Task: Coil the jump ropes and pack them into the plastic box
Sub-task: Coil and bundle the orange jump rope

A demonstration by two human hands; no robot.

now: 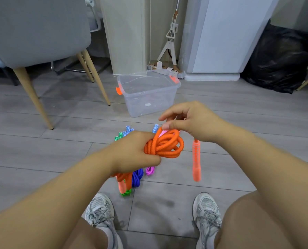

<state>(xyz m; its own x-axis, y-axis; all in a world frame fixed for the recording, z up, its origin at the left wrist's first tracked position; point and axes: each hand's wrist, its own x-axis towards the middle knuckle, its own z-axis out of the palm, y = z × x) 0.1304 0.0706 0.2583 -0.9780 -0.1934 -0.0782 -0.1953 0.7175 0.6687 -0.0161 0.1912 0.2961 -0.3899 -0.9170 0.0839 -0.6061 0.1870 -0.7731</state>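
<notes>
Orange jump rope [164, 144]: braided, bunched in loose coil, held mid-air betw both hands. Left hand [137, 151] curled round coil's left end. Right hand [191, 121] pinches top loop w/ thumb + fingers, orange handle [196, 159] dangling below it. Blue/pink/green ropes [137, 177] on floor [59, 150] under hands. Clear plastic box [147, 92], open, just beyond.

- Four jump ropes, going by colour: orange rope [164, 144], blue rope [137, 177], pink rope [149, 170], green rope [126, 193].
- Two orange handles [196, 159] in sight.
- One clear plastic box [149, 103], with two orange latches [119, 90].
- Two hands: left hand [133, 151], right hand [189, 121].
- Two grey trainers [100, 211].
- One grey chair [38, 29], one mop [170, 38], one black bag [279, 58].
</notes>
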